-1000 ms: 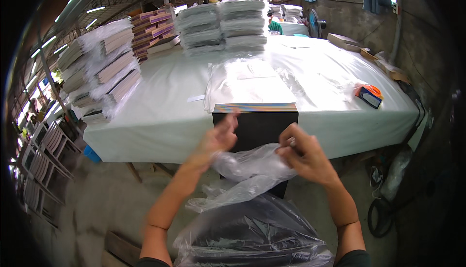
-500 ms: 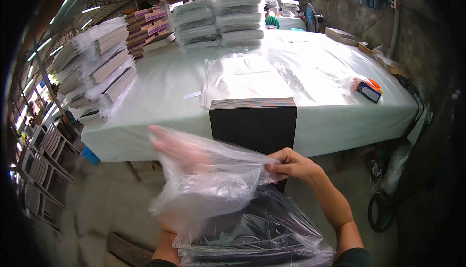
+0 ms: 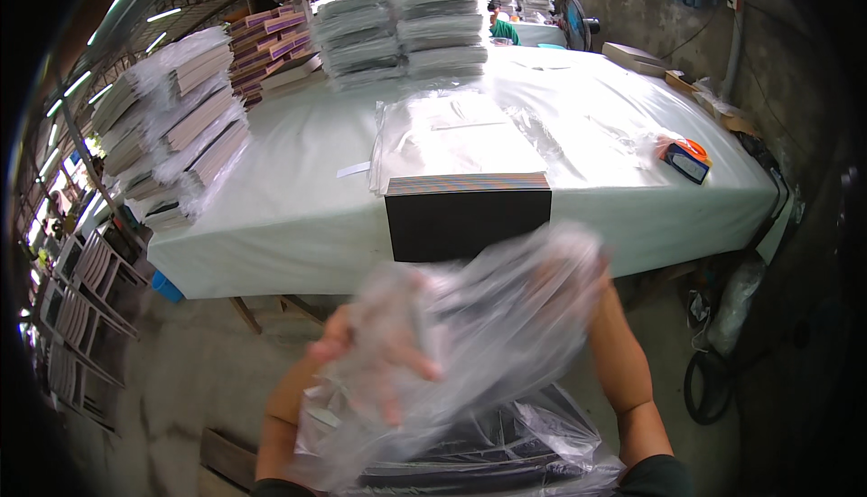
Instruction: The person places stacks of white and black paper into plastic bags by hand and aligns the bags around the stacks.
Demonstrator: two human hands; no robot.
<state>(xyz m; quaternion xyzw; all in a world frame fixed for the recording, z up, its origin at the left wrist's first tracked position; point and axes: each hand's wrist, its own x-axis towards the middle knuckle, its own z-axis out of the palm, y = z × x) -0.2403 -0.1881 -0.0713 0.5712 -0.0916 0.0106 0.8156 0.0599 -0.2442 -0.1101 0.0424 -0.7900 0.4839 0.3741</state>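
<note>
A see-through plastic bag (image 3: 492,316), blurred by motion, spreads in front of me between both hands. My left hand (image 3: 384,352) is at its left part, fingers spread and seen partly through the film. At the bag's upper right, my right hand (image 3: 573,276) is covered by film and smeared, so its fingers cannot be made out. Below the bag, close to my body, lies a dark flat item wrapped in plastic (image 3: 488,438). Ahead, a black panel (image 3: 470,226) hangs down over the table's front edge, below a stack of thin striped edges (image 3: 470,184).
Flat plastic bags (image 3: 456,140) lie on the pale-covered table (image 3: 289,199). Wrapped stacks stand at the left (image 3: 181,117) and back (image 3: 442,27). An orange and dark blue tape roll (image 3: 688,163) rests at right. Chairs (image 3: 81,307) line the left; a person (image 3: 502,31) is far behind.
My left hand has drawn back and down, with its fingers now spread. My right hand has moved up and right, beneath the film, and the bag has swung rightward.
</note>
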